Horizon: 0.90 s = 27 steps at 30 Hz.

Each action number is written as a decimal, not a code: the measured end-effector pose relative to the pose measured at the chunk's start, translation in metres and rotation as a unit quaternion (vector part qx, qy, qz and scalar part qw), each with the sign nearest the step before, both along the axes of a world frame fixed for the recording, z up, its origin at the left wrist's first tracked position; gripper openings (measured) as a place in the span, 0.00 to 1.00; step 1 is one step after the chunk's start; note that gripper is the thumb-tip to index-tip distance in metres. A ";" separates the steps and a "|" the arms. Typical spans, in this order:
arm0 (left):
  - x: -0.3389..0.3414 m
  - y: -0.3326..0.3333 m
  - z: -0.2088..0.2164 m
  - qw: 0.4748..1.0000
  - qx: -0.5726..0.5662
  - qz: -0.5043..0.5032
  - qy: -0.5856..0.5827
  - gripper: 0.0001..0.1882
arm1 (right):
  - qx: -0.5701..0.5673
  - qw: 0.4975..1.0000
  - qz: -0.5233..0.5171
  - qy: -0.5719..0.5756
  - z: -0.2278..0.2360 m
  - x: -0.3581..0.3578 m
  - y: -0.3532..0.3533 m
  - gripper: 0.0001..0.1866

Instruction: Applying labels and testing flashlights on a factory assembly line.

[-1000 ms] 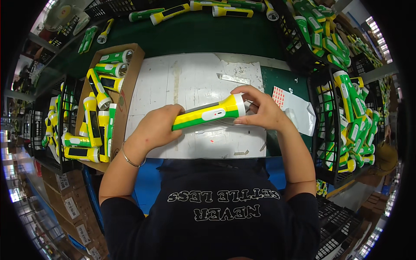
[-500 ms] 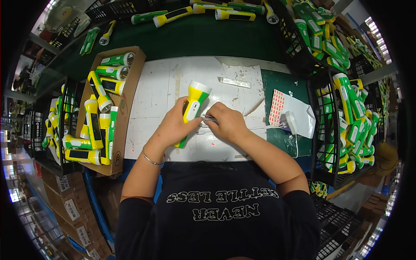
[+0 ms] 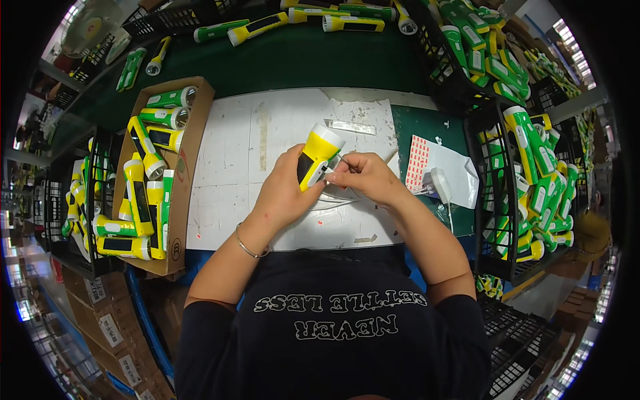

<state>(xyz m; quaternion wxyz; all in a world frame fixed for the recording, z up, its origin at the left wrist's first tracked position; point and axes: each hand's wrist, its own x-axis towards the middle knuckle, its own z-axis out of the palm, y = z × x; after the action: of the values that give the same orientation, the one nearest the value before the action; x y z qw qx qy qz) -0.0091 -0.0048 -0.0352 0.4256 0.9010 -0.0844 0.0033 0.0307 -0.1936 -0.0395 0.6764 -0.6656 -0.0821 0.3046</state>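
Note:
My left hand (image 3: 283, 193) grips a yellow and green flashlight (image 3: 318, 155) over the white work mat (image 3: 253, 147), head end pointing away from me. My right hand (image 3: 363, 177) is pressed against the flashlight's side, fingers pinched together on its body; whatever small item is between the fingertips is too small to make out. A sheet of small red stickers (image 3: 420, 163) lies just right of my right hand.
A cardboard box (image 3: 183, 200) of finished flashlights sits at the left of the mat. Black wire baskets (image 3: 490, 200) full of green and yellow flashlights stand at the right and far right. More flashlights lie on the green table (image 3: 300, 63) beyond. A white paper sheet (image 3: 460, 173) lies by the stickers.
The flashlight went from lying sideways across both hands to being held upright in my left hand. My right hand came off its end and moved to its side.

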 end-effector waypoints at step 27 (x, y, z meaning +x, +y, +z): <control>0.023 -0.010 0.020 0.867 -0.479 -0.078 0.107 0.34 | 0.052 0.864 -0.441 -0.238 0.091 0.052 -0.105 0.17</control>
<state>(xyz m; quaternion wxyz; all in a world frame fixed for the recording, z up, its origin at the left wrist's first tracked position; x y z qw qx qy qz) 0.0140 -0.0149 -0.0149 0.8105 0.5713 -0.0965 -0.0866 0.0831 -0.2983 0.0520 0.7339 -0.6482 0.0455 -0.1977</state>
